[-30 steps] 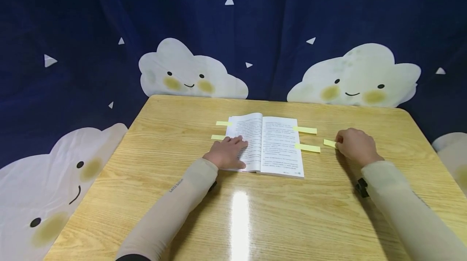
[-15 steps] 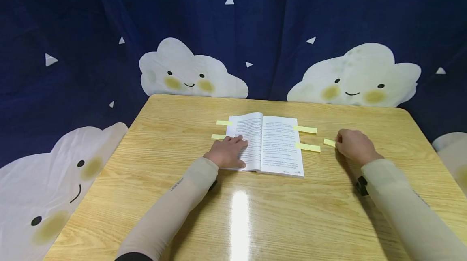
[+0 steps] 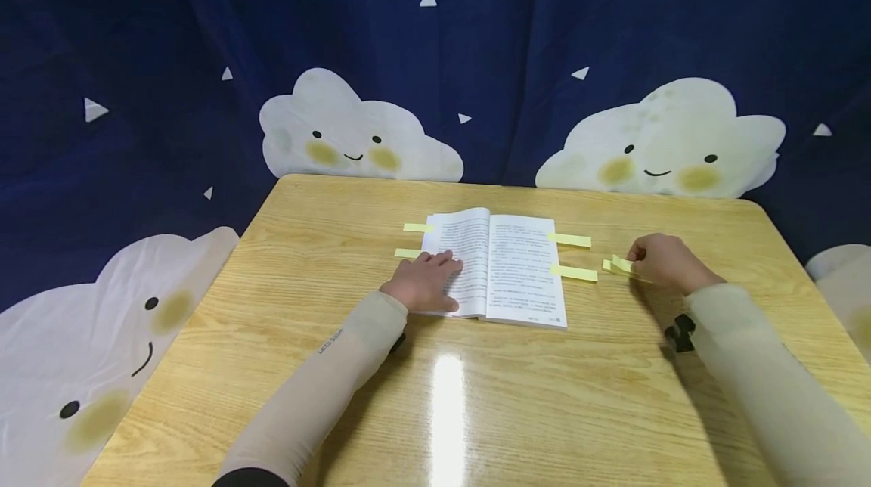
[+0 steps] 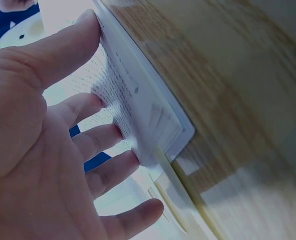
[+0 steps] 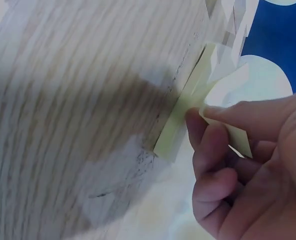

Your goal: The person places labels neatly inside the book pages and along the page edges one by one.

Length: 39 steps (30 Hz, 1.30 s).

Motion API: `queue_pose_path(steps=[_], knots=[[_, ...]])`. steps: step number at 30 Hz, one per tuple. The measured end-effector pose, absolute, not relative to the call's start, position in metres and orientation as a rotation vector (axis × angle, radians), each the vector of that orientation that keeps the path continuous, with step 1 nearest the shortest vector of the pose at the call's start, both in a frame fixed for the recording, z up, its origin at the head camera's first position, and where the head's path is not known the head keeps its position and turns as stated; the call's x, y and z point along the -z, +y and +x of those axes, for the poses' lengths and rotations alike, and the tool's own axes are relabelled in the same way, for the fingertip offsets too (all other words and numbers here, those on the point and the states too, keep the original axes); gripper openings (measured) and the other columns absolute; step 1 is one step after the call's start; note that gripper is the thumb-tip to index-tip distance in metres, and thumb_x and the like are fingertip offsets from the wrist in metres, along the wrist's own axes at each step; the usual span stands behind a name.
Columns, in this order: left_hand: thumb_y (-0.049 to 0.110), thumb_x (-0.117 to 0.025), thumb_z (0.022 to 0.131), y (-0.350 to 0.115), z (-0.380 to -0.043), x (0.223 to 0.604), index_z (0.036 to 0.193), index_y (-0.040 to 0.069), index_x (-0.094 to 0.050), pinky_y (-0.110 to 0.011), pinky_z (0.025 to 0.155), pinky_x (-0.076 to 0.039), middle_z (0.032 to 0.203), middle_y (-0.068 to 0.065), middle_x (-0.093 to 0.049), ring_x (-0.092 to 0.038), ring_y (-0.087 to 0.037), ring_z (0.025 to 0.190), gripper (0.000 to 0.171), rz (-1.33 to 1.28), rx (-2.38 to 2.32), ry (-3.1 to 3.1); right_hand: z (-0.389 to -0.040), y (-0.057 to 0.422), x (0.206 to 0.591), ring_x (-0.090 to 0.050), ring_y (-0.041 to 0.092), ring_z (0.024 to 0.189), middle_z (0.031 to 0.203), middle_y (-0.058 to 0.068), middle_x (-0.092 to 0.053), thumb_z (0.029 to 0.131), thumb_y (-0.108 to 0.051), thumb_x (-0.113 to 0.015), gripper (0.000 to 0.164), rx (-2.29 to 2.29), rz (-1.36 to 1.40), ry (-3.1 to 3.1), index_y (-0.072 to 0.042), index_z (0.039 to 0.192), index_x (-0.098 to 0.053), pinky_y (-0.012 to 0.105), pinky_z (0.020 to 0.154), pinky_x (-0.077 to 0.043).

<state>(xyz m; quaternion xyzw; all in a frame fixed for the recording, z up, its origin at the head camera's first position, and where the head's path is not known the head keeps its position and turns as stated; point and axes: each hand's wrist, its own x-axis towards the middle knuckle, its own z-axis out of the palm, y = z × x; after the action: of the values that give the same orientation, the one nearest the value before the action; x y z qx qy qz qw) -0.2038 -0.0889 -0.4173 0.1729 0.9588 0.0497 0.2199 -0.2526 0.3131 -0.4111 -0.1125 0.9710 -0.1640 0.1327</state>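
Note:
An open book (image 3: 524,275) lies on the table with printed pages facing up. My left hand (image 3: 423,283) rests on its left page, fingers spread; the left wrist view shows the fingertips at the paper. To the right of the book, my right hand (image 3: 670,264) pinches a yellow sticky note strip (image 5: 230,87) between thumb and finger. That strip is bent and lifted at one end. Beneath it, a narrow pad of yellow sticky notes (image 5: 174,125) lies on the wood, partly covered by the fingers in the head view.
Two yellow strips, an upper one (image 3: 573,240) and a lower one (image 3: 578,274), stick out from the book's right edge. Two more, an upper strip (image 3: 416,227) and a lower strip (image 3: 407,253), jut out on the left. A dark blue cloud-patterned curtain (image 3: 503,56) hangs behind the table (image 3: 340,215).
My right hand has shifted slightly up and right, and a strip it pinches now rises apart from the pad. The left hand and the book have stayed in place.

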Motion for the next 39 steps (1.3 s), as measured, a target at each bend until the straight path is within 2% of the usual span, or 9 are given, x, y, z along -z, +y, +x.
queue_pose_path(steps=[6, 11, 13, 17, 21, 26, 30, 35, 39], knots=[[0.049, -0.065, 0.093, -0.089, -0.205, 0.418, 0.158, 0.031, -0.027, -0.061, 0.118, -0.026, 0.169, 0.002, -0.016, -0.021, -0.032, 0.154, 0.077, 0.475, -0.142, 2.652, -0.254, 0.312, 0.414, -0.052, 0.023, 0.071, 0.088, 0.019, -0.066, 0.087, -0.004, -0.055, 0.013, 0.507, -0.324, 2.790, 0.003, 0.092, -0.065, 0.030, 0.057, -0.040], [0.049, -0.065, 0.093, -0.088, -0.204, 0.417, 0.158, 0.031, -0.028, -0.061, 0.118, -0.025, 0.169, 0.003, -0.016, -0.021, -0.032, 0.154, 0.077, 0.466, -0.137, 2.648, -0.253, 0.311, 0.412, -0.047, 0.019, 0.063, 0.083, 0.013, -0.065, 0.093, -0.012, -0.051, 0.019, 0.472, -0.344, 2.801, 0.001, 0.090, -0.066, 0.031, 0.058, -0.037], [0.049, -0.065, 0.093, -0.089, -0.204, 0.417, 0.158, 0.031, -0.027, -0.062, 0.118, -0.026, 0.169, 0.003, -0.016, -0.021, -0.032, 0.154, 0.077, 0.465, -0.133, 2.647, -0.253, 0.309, 0.411, -0.047, 0.018, 0.061, 0.080, 0.011, -0.065, 0.094, -0.015, -0.053, 0.021, 0.461, -0.349, 2.797, 0.000, 0.089, -0.066, 0.031, 0.058, -0.038], [0.049, -0.065, 0.093, -0.088, -0.204, 0.416, 0.158, 0.031, -0.027, -0.062, 0.118, -0.026, 0.169, 0.003, -0.015, -0.020, -0.032, 0.154, 0.077, 0.467, -0.132, 2.642, -0.253, 0.306, 0.410, -0.049, 0.017, 0.062, 0.075, 0.008, -0.064, 0.091, -0.018, -0.061, 0.019, 0.468, -0.330, 2.792, -0.002, 0.084, -0.066, 0.031, 0.058, -0.039], [0.049, -0.065, 0.093, -0.088, -0.204, 0.416, 0.158, 0.031, -0.027, -0.062, 0.118, -0.025, 0.169, 0.003, -0.015, -0.020, -0.032, 0.154, 0.077, 0.467, -0.138, 2.639, -0.253, 0.304, 0.412, -0.051, 0.019, 0.063, 0.075, 0.009, -0.064, 0.089, -0.016, -0.063, 0.016, 0.462, -0.319, 2.810, -0.002, 0.081, -0.065, 0.031, 0.058, -0.040], [0.049, -0.064, 0.093, -0.088, -0.205, 0.416, 0.158, 0.031, -0.027, -0.061, 0.118, -0.025, 0.169, 0.003, -0.016, -0.020, -0.032, 0.154, 0.077, 0.471, -0.131, 2.642, -0.254, 0.299, 0.413, -0.051, 0.021, 0.066, 0.078, 0.012, -0.064, 0.087, -0.009, -0.058, 0.012, 0.447, -0.318, 2.832, 0.000, 0.081, -0.064, 0.032, 0.060, -0.041], [0.050, -0.064, 0.093, -0.088, -0.205, 0.417, 0.158, 0.031, -0.027, -0.061, 0.118, -0.025, 0.169, 0.003, -0.016, -0.020, -0.032, 0.154, 0.077, 0.474, -0.130, 2.644, -0.254, 0.296, 0.413, -0.048, 0.020, 0.064, 0.073, 0.011, -0.062, 0.084, -0.005, -0.052, 0.014, 0.447, -0.322, 2.840, -0.001, 0.077, -0.063, 0.031, 0.060, -0.038], [0.050, -0.065, 0.093, -0.088, -0.204, 0.417, 0.158, 0.031, -0.027, -0.061, 0.118, -0.025, 0.169, 0.003, -0.016, -0.021, -0.033, 0.154, 0.078, 0.473, -0.131, 2.644, -0.255, 0.297, 0.412, -0.041, 0.016, 0.057, 0.063, 0.004, -0.056, 0.086, -0.006, -0.048, 0.020, 0.482, -0.303, 2.819, -0.003, 0.071, -0.062, 0.030, 0.059, -0.035], [0.049, -0.065, 0.093, -0.088, -0.204, 0.417, 0.158, 0.031, -0.027, -0.061, 0.118, -0.026, 0.169, 0.003, -0.016, -0.021, -0.033, 0.154, 0.077, 0.468, -0.129, 2.644, -0.256, 0.300, 0.411, -0.031, 0.012, 0.052, 0.054, -0.003, -0.044, 0.086, -0.006, -0.045, 0.027, 0.551, -0.239, 2.752, -0.011, 0.060, -0.052, 0.030, 0.056, -0.032]])
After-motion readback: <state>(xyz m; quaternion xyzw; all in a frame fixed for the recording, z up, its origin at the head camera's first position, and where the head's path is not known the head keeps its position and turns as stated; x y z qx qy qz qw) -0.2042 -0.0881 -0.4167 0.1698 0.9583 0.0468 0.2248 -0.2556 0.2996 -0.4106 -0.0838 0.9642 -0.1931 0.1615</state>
